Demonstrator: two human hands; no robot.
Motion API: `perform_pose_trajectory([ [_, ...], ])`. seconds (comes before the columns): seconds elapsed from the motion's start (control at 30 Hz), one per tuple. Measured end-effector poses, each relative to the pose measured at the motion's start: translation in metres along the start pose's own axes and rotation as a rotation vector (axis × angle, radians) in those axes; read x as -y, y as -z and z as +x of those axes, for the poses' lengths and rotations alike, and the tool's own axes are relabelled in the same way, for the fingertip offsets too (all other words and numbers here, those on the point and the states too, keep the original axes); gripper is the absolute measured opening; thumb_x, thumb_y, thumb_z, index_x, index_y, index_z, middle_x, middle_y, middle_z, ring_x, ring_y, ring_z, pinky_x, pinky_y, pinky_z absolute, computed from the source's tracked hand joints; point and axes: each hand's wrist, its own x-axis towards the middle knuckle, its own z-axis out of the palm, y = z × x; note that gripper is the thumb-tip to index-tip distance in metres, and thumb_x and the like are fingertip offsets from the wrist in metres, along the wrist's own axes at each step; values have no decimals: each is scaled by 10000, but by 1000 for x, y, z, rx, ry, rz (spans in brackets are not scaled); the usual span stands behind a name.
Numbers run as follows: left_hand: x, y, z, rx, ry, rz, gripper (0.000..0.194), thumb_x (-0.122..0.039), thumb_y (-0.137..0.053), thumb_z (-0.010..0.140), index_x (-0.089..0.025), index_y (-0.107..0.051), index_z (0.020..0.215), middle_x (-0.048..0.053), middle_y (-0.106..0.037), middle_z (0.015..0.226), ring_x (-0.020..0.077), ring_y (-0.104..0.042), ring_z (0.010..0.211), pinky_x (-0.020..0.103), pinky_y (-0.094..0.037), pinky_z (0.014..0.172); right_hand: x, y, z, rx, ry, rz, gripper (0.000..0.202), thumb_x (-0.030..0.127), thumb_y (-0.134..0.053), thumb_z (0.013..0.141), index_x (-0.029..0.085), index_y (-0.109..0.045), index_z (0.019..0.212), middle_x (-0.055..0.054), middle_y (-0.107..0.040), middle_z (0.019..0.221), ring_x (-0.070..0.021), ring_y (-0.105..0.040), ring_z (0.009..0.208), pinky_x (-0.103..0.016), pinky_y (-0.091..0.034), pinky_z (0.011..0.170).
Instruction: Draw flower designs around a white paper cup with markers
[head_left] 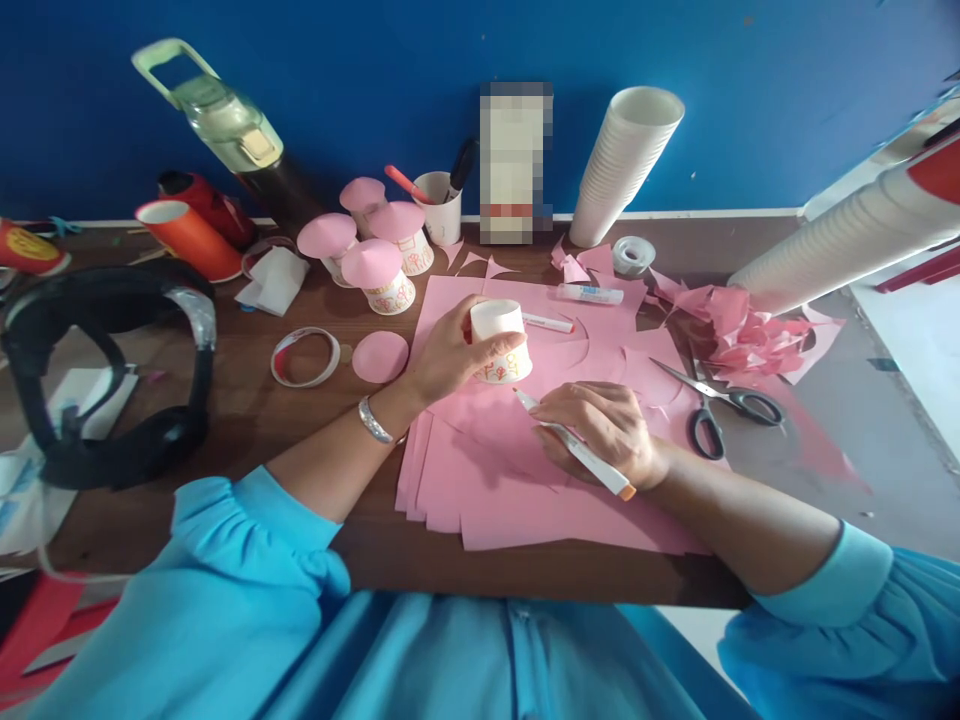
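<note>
My left hand (pixel 457 352) is wrapped round a white paper cup (pixel 496 318), turned upside down, with orange and red drawings near its wide rim. In my right hand (pixel 600 430) is a white marker (pixel 589 462) with an orange end; its tip points at the cup and stays a little apart from it. Both hands are over a stack of pink paper sheets (pixel 495 490). A second marker (pixel 549 323) with a red end lies on the paper behind the cup. To the left stand several decorated cups with pink cone tops (pixel 373 263).
Scissors (pixel 716 393) and crumpled pink scraps (pixel 757 330) lie at right. Stacked white cups (pixel 626 165) and a pen cup (pixel 441 210) stand by the blue wall. A tape roll (pixel 305 357), pink disc (pixel 381 357), bottle (pixel 240 140) and black headgear (pixel 112 375) are at left.
</note>
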Motion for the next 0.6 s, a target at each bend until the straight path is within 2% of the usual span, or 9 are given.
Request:
perform_pose_trajectory([
  [0.4, -1, -4, 1, -6, 41, 48, 512, -566, -871, 794, -194, -652, 1069, 62, -755, 1028, 227, -719, 915, 332, -570, 709, -2, -2, 0, 31, -8, -33, 189, 167, -636, 1052, 244, -606, 1222, 0, -747, 826, -163, -747, 663, -283, -624, 568],
  [0.6, -2, -6, 1, -27, 58, 36, 532, -576, -885, 754, -193, -647, 1035, 51, -738, 983, 214, -701, 889, 310, -552, 684, -2, -2, -1, 32, -23, -26, 228, 149, -664, 1025, 217, -611, 1236, -14, -757, 827, -179, -749, 670, -287, -609, 571],
])
